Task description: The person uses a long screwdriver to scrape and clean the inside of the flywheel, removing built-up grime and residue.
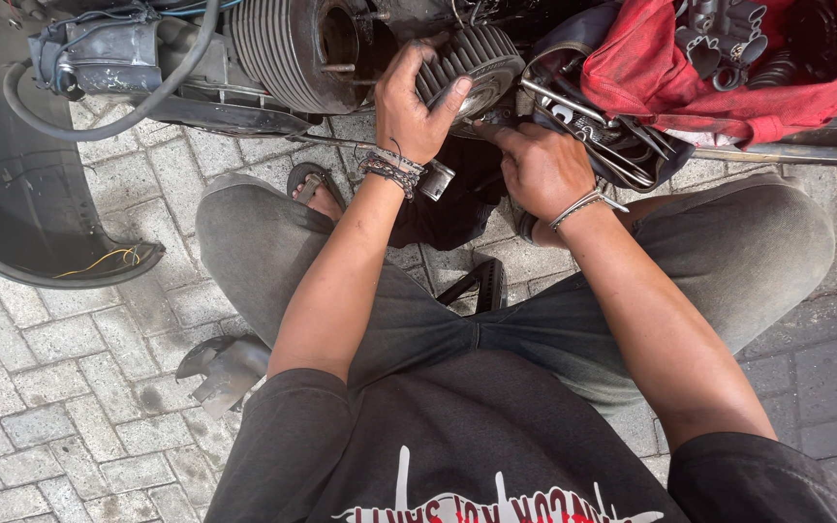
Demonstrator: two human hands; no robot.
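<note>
Presently, items in view and their hazards:

- Left hand (409,102): clamped over a round finned cylinder head (467,63), fingers wrapped across the fins, thumb on the rim.
- Right hand (540,165): partly curled, fingertips pressed at the lower edge of the finned part; whether it pinches anything small cannot be told.
- Finned cylinder head: held up against the engine's finned cylinder (288,48), above the paving, near the upper middle of the scene.
- Risk, judged: greasy fingers could slip and the head drop onto the brick paving (60,387) or the sandalled foot (317,184) beneath.
- Risk, judged: seated crooked, it may bind on the studs (336,68).
- Loose wrenches (583,111) beside the red rag (661,68): a nudge from the right wrist could spill them.
- Wrist bracelets (389,167): may snag on the fins.
</note>
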